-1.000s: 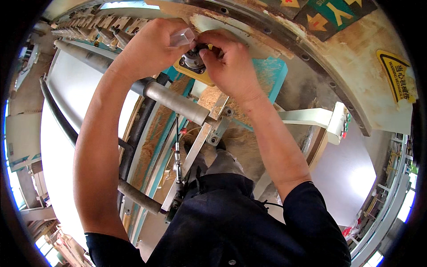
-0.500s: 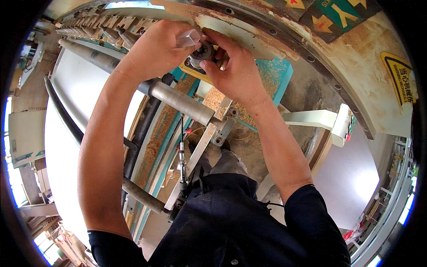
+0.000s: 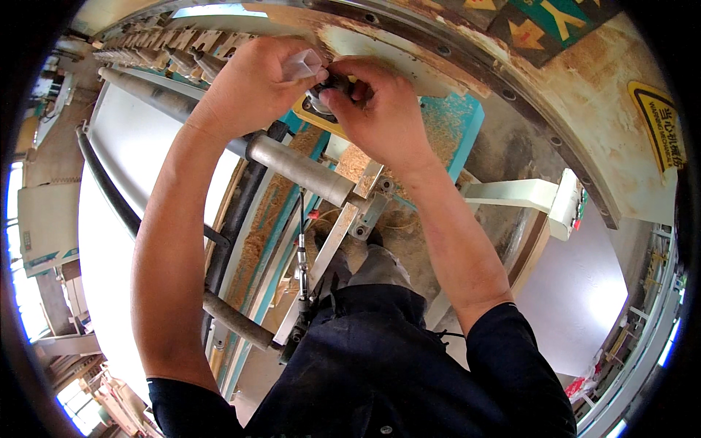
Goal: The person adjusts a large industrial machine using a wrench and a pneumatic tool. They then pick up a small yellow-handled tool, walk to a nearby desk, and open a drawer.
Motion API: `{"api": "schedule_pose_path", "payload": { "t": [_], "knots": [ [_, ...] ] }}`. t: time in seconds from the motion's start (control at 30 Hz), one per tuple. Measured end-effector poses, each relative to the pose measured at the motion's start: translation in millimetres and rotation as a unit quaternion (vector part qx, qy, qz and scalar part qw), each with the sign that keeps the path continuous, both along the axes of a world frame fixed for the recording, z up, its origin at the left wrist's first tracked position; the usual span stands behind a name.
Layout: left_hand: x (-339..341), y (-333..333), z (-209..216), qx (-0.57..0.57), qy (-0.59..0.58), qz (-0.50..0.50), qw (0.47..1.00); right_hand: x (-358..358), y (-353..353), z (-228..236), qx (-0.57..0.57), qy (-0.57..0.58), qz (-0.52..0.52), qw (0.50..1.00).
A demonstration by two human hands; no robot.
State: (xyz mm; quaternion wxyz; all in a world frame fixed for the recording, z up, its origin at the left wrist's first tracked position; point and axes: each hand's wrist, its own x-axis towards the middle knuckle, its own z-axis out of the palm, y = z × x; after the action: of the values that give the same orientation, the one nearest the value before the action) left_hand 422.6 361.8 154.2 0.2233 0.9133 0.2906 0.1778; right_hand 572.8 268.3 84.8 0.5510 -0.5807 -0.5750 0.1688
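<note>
I am in a woodworking workshop, by the look of it an industrial one. Sawdust [image 3: 354, 162] is heaped in front of me and scattered over the teal ledge [image 3: 472, 131] beside my right hand [image 3: 387, 117]. A row of cone-shaped tool holders [image 3: 182, 58] lines the far left, and metal rollers [image 3: 303, 171] cross a heavy machine frame. Large white panels [image 3: 106, 248] lie flat on my left (another broad sheet [image 3: 584, 299] shines on my right). A yellow warning sign [image 3: 656, 124] and a control box [image 3: 564, 204] mark it as machinery.
</note>
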Motion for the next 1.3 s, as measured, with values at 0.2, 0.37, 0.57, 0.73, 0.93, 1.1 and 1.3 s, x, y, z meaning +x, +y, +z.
{"api": "schedule_pose_path", "payload": {
  "t": [0.2, 0.37, 0.57, 0.73, 0.93, 1.1, 1.3],
  "knots": [
    [-2, 4, -3, -0.019, -0.007, -0.006, 1.0, -5, 7, 2, -0.005, -0.006, -0.025, 1.0],
    [-2, 6, -5, -0.016, -0.011, -0.01, 1.0, -7, 8, -2, 0.02, -0.005, -0.025, 0.999],
    [-2, 8, -9, -0.016, -0.009, -0.02, 1.0, -8, 11, -8, 0.056, -0.008, -0.028, 0.998],
    [-1, 4, -9, -0.003, 0.026, 0.01, 1.0, -7, 7, -2, 0.007, -0.004, -0.03, 1.0],
    [1, -1, -2, -0.002, 0.013, 0.005, 1.0, -7, 8, -4, 0.042, 0.031, -0.029, 0.998],
    [-1, -1, -2, -0.023, 0.009, 0.01, 1.0, -10, 6, -3, 0.03, 0.049, -0.031, 0.998],
    [0, -9, 10, -0.083, 0.036, 0.036, 0.995, -8, 4, 3, 0.01, 0.092, -0.017, 0.996]
  ]
}}
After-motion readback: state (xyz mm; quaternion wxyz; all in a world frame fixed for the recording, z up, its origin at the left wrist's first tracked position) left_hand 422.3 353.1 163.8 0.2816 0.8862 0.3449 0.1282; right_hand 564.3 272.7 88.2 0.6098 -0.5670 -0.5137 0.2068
